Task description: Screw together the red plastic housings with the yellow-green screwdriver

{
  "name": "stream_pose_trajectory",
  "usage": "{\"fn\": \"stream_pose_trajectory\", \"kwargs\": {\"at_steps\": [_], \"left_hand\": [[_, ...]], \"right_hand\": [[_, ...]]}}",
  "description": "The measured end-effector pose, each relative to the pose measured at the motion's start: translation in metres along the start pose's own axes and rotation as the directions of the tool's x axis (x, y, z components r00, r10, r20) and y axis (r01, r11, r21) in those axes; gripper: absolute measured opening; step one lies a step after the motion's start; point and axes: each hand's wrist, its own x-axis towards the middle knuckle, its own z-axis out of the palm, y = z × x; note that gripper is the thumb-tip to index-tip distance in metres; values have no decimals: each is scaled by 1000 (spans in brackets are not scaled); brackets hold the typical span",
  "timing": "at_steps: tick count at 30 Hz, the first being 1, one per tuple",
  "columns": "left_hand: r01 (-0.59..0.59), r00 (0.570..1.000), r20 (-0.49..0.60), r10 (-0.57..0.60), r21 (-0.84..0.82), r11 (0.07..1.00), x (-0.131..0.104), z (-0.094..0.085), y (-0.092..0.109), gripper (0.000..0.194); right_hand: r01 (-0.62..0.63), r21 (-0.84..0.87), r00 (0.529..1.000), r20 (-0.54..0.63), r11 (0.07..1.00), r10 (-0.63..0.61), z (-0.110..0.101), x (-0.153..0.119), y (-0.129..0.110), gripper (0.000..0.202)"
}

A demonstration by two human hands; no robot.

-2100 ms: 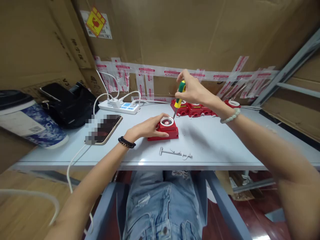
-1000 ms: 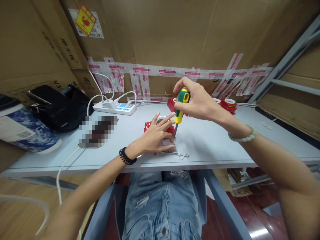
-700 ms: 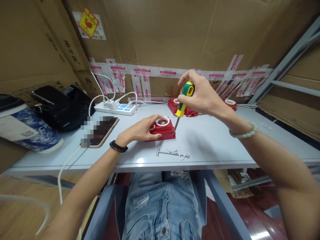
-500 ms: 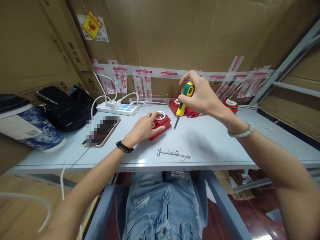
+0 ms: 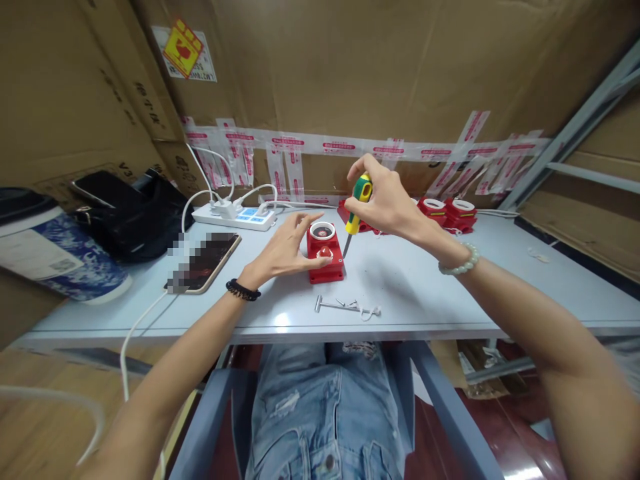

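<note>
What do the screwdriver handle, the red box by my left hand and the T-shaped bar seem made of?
Screwdriver handle: probably plastic, perhaps partly rubber, from its distinct green and yellow sections.
Red box: likely hard, smooth plastic, given its even color and crisp edges.
T-shaped bar: apparently smooth metal, from its silvery color; kind unclear.

A red plastic rectangular box (image 5: 332,245) lay flat on the pale grey tabletop (image 5: 280,300), its longer side running near to far. A white ring (image 5: 323,239) around a dark round centre (image 5: 323,231) topped its far part; a small red dome (image 5: 326,251) sat on the near part. A metal-shafted screwdriver (image 5: 353,223) with a green-and-yellow handle slanted tip down at the box's right edge, its handle farther right
</note>
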Motion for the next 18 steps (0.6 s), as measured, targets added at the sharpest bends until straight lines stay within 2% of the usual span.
{"fn": "stream_pose_trajectory", "kwargs": {"at_steps": [2, 6, 13, 18], "left_hand": [[-56, 996, 68, 57, -27, 998, 3, 4, -7, 96], [-46, 982, 176, 70, -138, 989, 5, 10, -17, 99], [-20, 983, 176, 47, -154, 988, 6, 12, -17, 97], [-32, 986, 158, 52, -122, 992, 6, 12, -15, 93]], "right_hand": [[5, 12, 1000, 3, 1000, -5, 1, -1, 1, 28], [10, 27, 1000, -11, 1000, -9, 2, -3, 1, 27], [-15, 9, 1000, -1, 1000, 15, 2, -3, 1, 28], [38, -95, 999, 6, 995, -37, 0, -8, -12, 19]]}}
